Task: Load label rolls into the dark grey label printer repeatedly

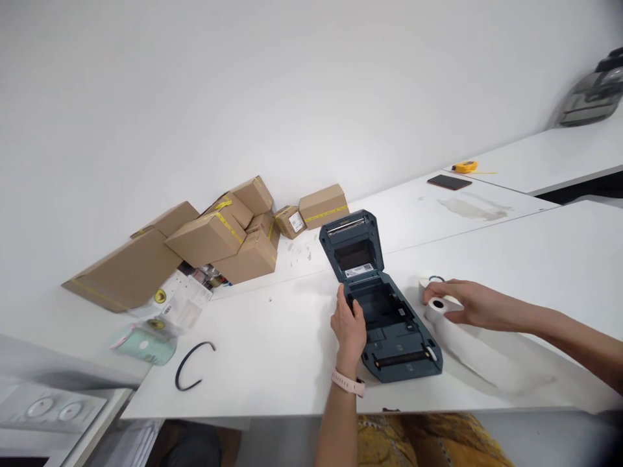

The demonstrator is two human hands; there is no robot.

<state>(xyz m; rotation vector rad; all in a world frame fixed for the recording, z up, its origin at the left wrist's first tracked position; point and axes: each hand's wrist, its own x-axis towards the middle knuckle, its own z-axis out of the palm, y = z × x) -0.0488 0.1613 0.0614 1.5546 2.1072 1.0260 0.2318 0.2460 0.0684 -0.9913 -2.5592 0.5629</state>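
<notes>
A dark blue-grey label printer sits on the white table with its lid tilted up and back, so its hollow inside and black roller show. My left hand grips the printer's left side, the thumb over the rim. Right of the printer, my right hand pinches a white paper roll near its dark core hole. A long loose strip of paper trails from the roll toward the right table edge. Just behind it, partly hidden by my fingers, is another pale roll-like thing with a blue ring.
Several cardboard boxes are piled along the wall at the back left. Nearer lie a mint-green tumbler, plastic packets and a black curved band. A phone and a yellow tape measure rest at the back right.
</notes>
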